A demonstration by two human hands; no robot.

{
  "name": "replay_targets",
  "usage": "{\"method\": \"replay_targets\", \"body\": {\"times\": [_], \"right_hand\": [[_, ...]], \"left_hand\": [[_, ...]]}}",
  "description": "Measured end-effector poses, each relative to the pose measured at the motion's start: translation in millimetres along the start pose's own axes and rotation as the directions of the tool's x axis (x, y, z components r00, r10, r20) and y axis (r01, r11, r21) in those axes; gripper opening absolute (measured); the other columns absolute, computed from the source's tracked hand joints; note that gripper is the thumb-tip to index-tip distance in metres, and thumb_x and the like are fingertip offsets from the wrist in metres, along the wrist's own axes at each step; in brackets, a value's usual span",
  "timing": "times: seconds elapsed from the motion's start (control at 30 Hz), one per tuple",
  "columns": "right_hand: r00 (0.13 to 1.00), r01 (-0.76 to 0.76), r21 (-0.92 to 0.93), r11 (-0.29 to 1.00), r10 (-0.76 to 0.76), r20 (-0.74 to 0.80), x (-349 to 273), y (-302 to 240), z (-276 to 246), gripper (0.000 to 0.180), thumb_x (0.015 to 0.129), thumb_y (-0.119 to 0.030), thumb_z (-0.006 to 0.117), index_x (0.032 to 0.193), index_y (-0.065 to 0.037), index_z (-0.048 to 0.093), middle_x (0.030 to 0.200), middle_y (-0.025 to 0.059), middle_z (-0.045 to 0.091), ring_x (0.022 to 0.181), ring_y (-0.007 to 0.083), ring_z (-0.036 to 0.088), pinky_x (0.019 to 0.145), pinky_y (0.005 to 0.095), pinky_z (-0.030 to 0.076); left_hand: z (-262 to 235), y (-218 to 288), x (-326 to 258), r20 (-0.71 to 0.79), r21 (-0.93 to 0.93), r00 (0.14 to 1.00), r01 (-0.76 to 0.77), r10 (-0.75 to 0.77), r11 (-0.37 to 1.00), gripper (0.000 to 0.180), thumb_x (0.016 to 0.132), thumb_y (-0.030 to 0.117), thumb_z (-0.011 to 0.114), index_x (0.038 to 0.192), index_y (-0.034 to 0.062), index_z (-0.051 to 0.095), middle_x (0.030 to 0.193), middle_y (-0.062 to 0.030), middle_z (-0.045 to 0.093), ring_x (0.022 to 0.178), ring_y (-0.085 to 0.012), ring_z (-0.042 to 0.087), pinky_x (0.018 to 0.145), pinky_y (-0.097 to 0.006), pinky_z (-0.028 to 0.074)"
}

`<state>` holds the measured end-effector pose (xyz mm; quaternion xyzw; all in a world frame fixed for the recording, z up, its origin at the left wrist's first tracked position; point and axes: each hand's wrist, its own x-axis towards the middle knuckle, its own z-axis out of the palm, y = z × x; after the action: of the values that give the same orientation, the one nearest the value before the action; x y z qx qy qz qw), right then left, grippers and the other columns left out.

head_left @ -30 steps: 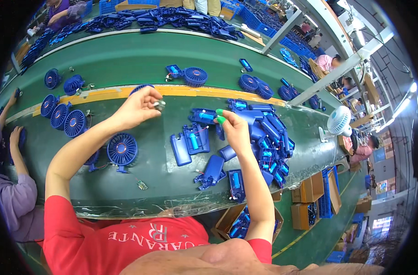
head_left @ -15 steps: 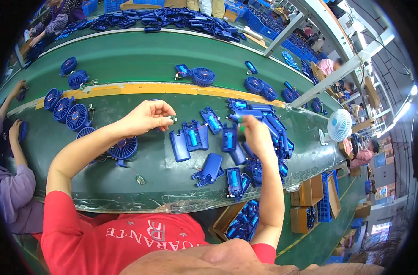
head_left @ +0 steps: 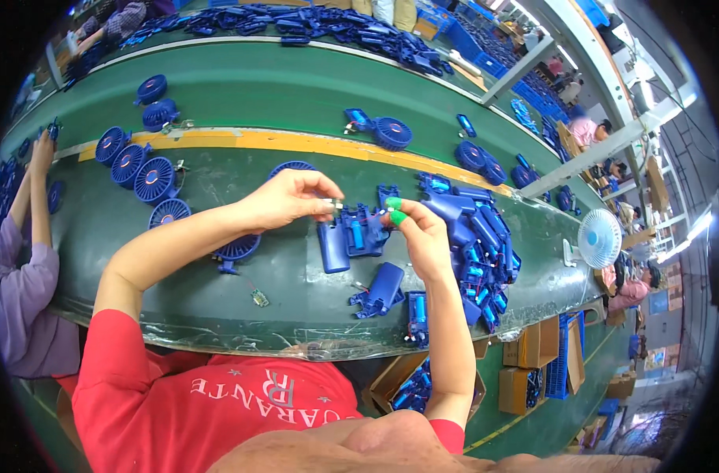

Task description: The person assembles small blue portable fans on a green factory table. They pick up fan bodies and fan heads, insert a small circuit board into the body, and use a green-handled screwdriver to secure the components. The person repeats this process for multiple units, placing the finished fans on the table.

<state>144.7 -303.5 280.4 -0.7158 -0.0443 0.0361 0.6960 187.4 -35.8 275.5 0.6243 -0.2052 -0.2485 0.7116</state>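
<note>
Fitting step, head view: small silvery part pinched at the left hand [head_left: 284,201] fingertips, held just beside a blue handle housing [head_left: 358,236].
left hand: fingers clenched on the small metal part [head_left: 333,205], raised a little over the desk [head_left: 178,284].
right hand [head_left: 422,240]: fingers closed on the housing's right edge, green-painted nails at its top, steadying it; housing lies open-side up on the green desk, between both hands.
step judgement: looks like part insertion into the open housing, early to mid step, part not yet seated.
next move judgement: needs fine lining-up of the part with its slot while the right hand keeps the housing from sliding.
second housing [head_left: 383,288]: lies near, below the right hand, wires trailing.
housing pile [head_left: 473,244]: heap of blue housings right of the right hand, touching one another.
fan grilles [head_left: 143,173]: round blue grilles in a group at left, one [head_left: 237,248] under the left forearm.
cardboard boxes [head_left: 410,378]: below desk edge, open, blue parts inside.
blue crate [head_left: 560,366]: at right on floor, contents too small to tell.
neighbour: purple sleeve [head_left: 20,299] at far left, another person's.
</note>
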Motion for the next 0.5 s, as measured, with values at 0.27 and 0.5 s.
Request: {"method": "replay_targets", "body": {"times": [0.27, 0.5], "right_hand": [[0.994, -0.012, 0.190, 0.982, -0.009, 0.108, -12.8, -2.8, 45.5, 0.019, 0.090, -0.002, 0.061, 0.108, 0.004, 0.063, 0.097, 0.0082, 0.068, 0.090, 0.0131, 0.063, 0.083, 0.0259, 0.049], [0.993, -0.003, 0.206, 0.978, -0.021, 0.114, -15.9, -4.4, 51.8, 0.021, 0.088, -0.001, 0.064, 0.108, 0.003, 0.061, 0.098, 0.0074, 0.067, 0.090, 0.0132, 0.063, 0.082, 0.0255, 0.049]], "left_hand": [[12.2, 2.9, -3.2, 0.072, -0.028, 0.997, -0.015, 0.017, 0.999, 0.022, 0.089, 0.004, 0.065, 0.110, -0.0010, 0.062, 0.097, -0.0070, 0.067, 0.086, -0.0124, 0.064, 0.082, -0.027, 0.053], [14.2, 0.2, -6.7, 0.086, -0.086, 0.996, -0.018, 0.025, 0.996, 0.022, 0.089, 0.005, 0.065, 0.110, -0.0010, 0.061, 0.098, -0.0075, 0.066, 0.087, -0.0117, 0.064, 0.081, -0.027, 0.053]]}}
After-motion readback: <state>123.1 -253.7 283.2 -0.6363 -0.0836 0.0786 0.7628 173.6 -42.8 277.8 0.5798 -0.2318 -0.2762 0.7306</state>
